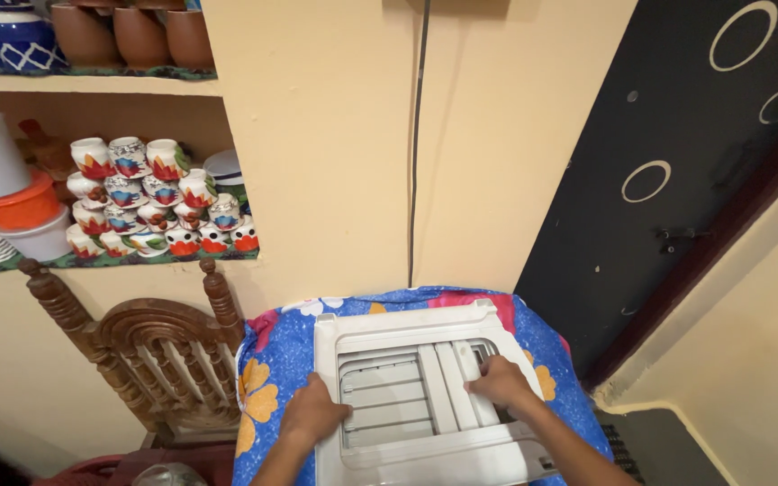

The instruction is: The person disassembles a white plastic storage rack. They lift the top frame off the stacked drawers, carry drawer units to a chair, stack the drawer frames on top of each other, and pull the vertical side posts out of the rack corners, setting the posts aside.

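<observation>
White slatted plastic panel (425,396) flat on blue floral cloth cover (272,360), both hands on it. Carved wooden chair (150,351) left. Painted ceramic cups (150,198) on wall shelf (137,259) behind, above chair. Dark door (677,180) right.
</observation>
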